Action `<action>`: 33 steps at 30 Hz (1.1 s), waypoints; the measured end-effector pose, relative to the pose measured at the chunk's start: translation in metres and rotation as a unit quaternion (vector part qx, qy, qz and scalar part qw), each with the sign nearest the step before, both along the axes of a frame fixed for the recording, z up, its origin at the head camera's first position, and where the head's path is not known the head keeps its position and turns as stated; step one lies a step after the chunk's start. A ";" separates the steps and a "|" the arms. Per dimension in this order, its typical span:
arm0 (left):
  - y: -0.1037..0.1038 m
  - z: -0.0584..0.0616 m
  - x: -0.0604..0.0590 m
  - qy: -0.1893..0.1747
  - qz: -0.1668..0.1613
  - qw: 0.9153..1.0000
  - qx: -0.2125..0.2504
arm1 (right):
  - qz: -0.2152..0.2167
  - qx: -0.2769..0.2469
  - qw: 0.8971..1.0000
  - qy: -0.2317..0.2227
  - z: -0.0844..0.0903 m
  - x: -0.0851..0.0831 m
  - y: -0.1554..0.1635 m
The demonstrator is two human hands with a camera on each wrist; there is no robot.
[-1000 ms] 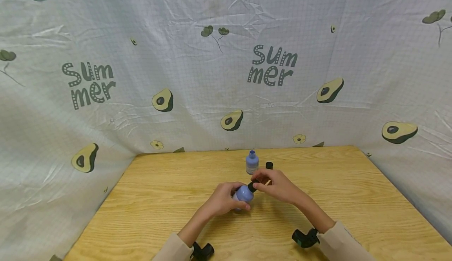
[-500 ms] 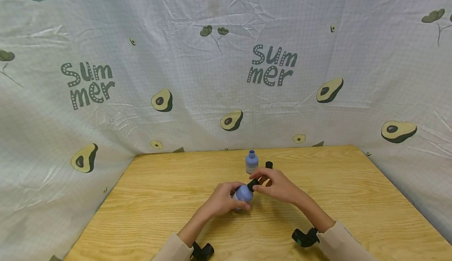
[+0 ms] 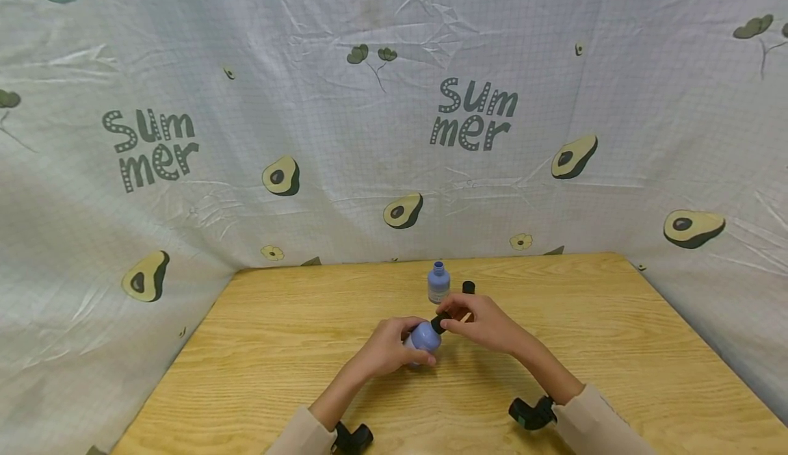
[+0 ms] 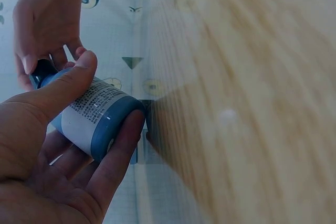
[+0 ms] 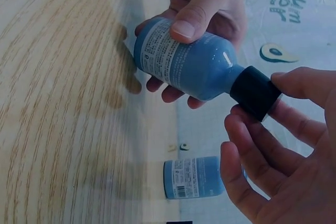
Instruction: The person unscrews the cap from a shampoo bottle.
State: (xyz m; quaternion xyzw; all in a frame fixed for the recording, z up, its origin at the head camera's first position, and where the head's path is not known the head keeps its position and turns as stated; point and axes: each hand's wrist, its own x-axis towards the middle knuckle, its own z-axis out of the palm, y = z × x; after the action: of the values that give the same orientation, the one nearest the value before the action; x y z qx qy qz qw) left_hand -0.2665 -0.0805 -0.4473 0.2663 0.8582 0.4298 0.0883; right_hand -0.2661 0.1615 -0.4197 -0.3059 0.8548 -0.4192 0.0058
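Observation:
A blue bottle [image 3: 425,337] with a white printed label is tilted, its neck toward the right. My left hand [image 3: 389,349] grips the bottle's body, thumb on one side and fingers round the other. With its thumb and fingers my right hand [image 3: 481,323] pinches the black cap [image 5: 255,93] on the bottle's neck. The cap sits on the neck in the right wrist view; whether it is tight I cannot tell. Held like this, the bottle appears just above the table in both wrist views.
Behind the hands a second blue bottle [image 3: 439,284] stands upright with its neck uncapped. To its right is another black cap [image 3: 468,287], partly hidden by the right hand. The wooden table [image 3: 277,345] ends at a printed cloth backdrop [image 3: 345,113].
The fingers of my right hand shift slightly round the cap, uncovering more of it half a second ago and covering it again now. The left hand and the bottle stay in place.

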 end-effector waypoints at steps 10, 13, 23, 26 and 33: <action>-0.001 -0.001 0.001 0.005 0.002 1.000 -0.004 | 0.018 -0.015 1.000 -0.009 -0.001 0.001 0.000; -0.001 -0.001 0.001 0.005 0.000 1.000 -0.004 | 0.010 -0.014 1.000 -0.010 -0.002 0.002 0.000; -0.002 -0.001 0.002 0.006 -0.002 1.000 -0.004 | -0.028 -0.002 1.000 -0.008 0.001 0.005 -0.001; -0.003 -0.001 0.002 0.005 -0.002 1.000 -0.004 | -0.023 0.001 1.000 -0.002 0.002 0.006 -0.001; -0.003 -0.001 0.003 0.008 -0.004 1.000 -0.004 | -0.006 -0.009 1.000 0.005 0.002 0.007 -0.002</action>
State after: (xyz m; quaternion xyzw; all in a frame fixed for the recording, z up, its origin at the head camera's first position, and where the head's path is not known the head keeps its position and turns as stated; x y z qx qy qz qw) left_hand -0.2638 -0.0839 -0.4488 0.2730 0.8596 0.4237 0.0846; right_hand -0.2592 0.1595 -0.4179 -0.3028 0.8529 -0.4253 -0.0033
